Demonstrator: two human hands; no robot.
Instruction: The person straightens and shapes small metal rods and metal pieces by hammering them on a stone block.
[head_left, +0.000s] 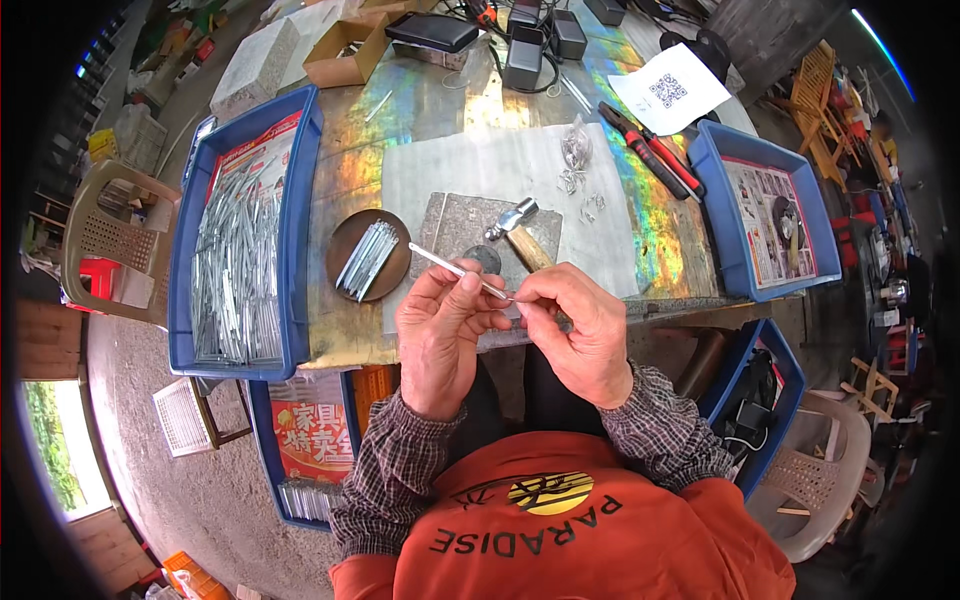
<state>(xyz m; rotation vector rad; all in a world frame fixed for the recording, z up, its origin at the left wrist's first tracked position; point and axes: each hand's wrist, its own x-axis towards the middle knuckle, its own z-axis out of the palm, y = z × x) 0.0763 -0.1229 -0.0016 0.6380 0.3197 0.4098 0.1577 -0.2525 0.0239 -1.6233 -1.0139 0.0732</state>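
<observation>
My left hand (440,335) holds a thin silvery metal strip (445,261) between thumb and fingers, one end pointing up and to the left. At the strip's other end my right hand (580,330) is closed in a pinch; whatever tiny piece it grips is too small to make out. Just beyond both hands, a ball-peen hammer (527,246) with a wooden handle rests on a grey stone slab (450,213). A dark round disc (486,258) sits by the hammer. Left of my hands, a brown round dish (339,246) carries a bundle of similar strips (368,262).
A blue tray (298,200) full of metal strips stands left; another blue tray (716,215) is on the right. Red-handled cutters (655,155) and a clear bag (576,147) with small wire pieces lie beyond the slab. Chargers (525,60) and a cardboard box (345,62) sit farther back.
</observation>
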